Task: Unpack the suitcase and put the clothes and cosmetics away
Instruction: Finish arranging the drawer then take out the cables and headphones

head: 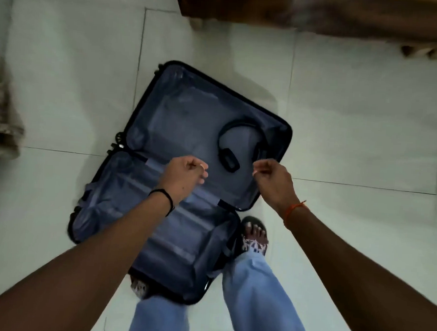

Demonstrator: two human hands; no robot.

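Head view, item list: suitcase (175,178) lies flat and opened out on the tiled floor (355,127), both blue-lined halves showing; black headphones (239,143) rest in its far half. Your left hand (186,175) and right hand (273,177) hang above the lining, fingers curled, clenched on nothing visible

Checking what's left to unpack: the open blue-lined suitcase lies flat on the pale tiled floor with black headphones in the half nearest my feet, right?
Not quite. The black headphones lie in the far half of the open blue-lined suitcase, away from the feet; the near half looks bare in the head view. The pale tiled floor is correct.
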